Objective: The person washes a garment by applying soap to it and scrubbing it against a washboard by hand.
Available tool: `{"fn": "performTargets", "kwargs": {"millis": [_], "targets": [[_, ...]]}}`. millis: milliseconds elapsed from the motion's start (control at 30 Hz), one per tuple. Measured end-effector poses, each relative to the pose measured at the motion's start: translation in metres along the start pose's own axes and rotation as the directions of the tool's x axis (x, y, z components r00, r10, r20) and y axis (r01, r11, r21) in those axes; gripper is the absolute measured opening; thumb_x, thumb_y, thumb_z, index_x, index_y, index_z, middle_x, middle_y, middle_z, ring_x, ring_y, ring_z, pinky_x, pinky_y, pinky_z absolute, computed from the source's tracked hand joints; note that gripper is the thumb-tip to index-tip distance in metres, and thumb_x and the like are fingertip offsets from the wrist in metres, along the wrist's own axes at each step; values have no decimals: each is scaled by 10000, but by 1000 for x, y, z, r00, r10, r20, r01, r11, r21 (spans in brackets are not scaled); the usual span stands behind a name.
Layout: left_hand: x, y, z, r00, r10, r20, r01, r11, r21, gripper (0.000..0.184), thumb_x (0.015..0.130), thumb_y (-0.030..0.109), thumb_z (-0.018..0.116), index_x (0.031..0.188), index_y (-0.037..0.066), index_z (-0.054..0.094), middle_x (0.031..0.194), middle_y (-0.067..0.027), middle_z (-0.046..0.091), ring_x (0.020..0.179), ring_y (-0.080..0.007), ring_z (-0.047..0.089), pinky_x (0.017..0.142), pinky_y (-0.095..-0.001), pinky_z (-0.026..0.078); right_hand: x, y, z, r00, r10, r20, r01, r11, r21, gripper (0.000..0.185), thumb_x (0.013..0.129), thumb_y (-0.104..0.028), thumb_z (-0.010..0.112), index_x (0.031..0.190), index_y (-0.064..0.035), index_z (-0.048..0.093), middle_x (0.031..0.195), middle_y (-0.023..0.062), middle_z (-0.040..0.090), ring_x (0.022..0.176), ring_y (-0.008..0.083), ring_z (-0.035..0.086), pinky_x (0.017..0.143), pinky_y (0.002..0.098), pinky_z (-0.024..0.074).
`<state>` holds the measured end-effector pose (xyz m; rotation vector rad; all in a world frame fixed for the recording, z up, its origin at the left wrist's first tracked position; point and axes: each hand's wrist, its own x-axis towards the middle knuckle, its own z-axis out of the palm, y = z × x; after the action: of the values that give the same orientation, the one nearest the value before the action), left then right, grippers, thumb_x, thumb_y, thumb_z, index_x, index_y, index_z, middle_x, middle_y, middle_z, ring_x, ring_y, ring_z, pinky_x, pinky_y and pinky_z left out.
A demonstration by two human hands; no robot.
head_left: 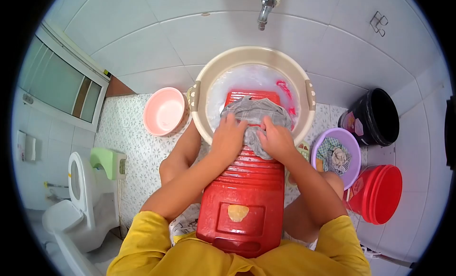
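A wet grey cloth point(256, 110) lies bunched over the ridges of a red washboard point(242, 181). The board leans from my lap into a beige basin point(255, 51) of cloudy, sudsy water. My left hand point(229, 139) presses on the cloth's left side with its fingers curled into it. On the right, my right hand point(275, 140) grips a bunched fold of the same cloth. Something bright pink point(285, 89) floats in the water near the basin's right wall. A yellow piece like soap point(237, 213) sits in the board's lower recess.
A pink basin point(164, 112) stands at left, near a green stool point(108, 163) and a toilet point(80, 204). At right are a purple basin point(352, 178) with clothes, a black bucket point(373, 116) and a red bucket point(375, 194). A tap point(267, 9) juts from the wall above.
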<state>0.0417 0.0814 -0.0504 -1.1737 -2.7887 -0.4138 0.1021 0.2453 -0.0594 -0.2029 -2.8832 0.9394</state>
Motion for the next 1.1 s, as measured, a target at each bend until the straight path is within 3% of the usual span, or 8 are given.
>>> {"fn": "performTargets", "kwargs": {"millis": [200, 267, 467, 600, 700, 867, 1000, 1100], "targets": [[-51, 19, -31, 991, 97, 92, -86, 989, -118, 318, 756, 95, 616, 1045, 37, 496, 961, -180, 468, 938, -364, 511, 734, -450, 465, -6, -2, -14, 994, -63, 85, 58, 996, 65, 262, 816, -204, 618, 960, -50, 462, 715, 209, 632, 696, 422, 617, 613, 525, 467], [-24, 12, -15, 994, -99, 36, 104, 974, -203, 234, 801, 120, 580, 1005, 31, 506, 933, -179, 475, 906, -378, 524, 711, -459, 471, -5, -2, -10, 996, -56, 65, 54, 998, 38, 261, 812, -201, 619, 953, -49, 460, 705, 210, 628, 682, 422, 615, 604, 525, 466], [34, -14, 17, 995, -89, -49, 88, 996, -35, 209, 822, 154, 567, 1003, 62, 519, 966, -201, 481, 858, -386, 546, 694, -483, 470, 3, 7, 1, 999, -36, -31, 36, 999, 9, 255, 807, -192, 615, 950, -47, 462, 681, 212, 619, 646, 425, 607, 588, 524, 466], [-24, 6, -22, 975, 216, 48, -209, 972, -111, 108, 823, 111, 533, 920, 70, 513, 835, -152, 512, 695, -331, 592, 587, -435, 495, -1, 6, -4, 998, -65, -1, 65, 998, 23, 252, 814, -200, 605, 949, -43, 461, 694, 205, 628, 652, 414, 614, 588, 513, 473], [-40, 19, -42, 951, 257, 173, -229, 959, -168, 103, 826, 94, 511, 926, 68, 511, 777, -147, 533, 677, -333, 603, 585, -442, 500, -5, 0, -7, 991, -134, 25, 134, 991, 27, 257, 813, -202, 599, 946, -33, 458, 702, 198, 634, 660, 405, 620, 585, 503, 480], [32, -13, 15, 992, -105, 69, 102, 994, 49, 113, 816, 132, 525, 888, 53, 562, 807, -179, 573, 708, -345, 632, 609, -447, 513, -5, -2, -1, 999, -42, 11, 43, 998, -52, 266, 797, -199, 598, 953, -32, 463, 708, 208, 632, 668, 403, 621, 610, 510, 486], [44, -18, 25, 993, 0, -115, 11, 995, 98, 96, 813, 124, 528, 857, 54, 575, 799, -183, 578, 720, -362, 633, 601, -458, 509, 1, 0, 1, 999, -35, -8, 35, 997, -72, 197, 769, -194, 595, 872, -33, 548, 721, 204, 633, 680, 400, 620, 637, 513, 487], [-2, 0, -4, 993, 94, 76, -90, 995, -51, 156, 817, 122, 537, 960, 59, 535, 826, -177, 592, 716, -357, 631, 591, -464, 506, -1, 3, -1, 997, -69, 28, 71, 995, -72, 170, 759, -208, 591, 768, -39, 599, 738, 187, 638, 699, 390, 622, 642, 498, 491]]}}
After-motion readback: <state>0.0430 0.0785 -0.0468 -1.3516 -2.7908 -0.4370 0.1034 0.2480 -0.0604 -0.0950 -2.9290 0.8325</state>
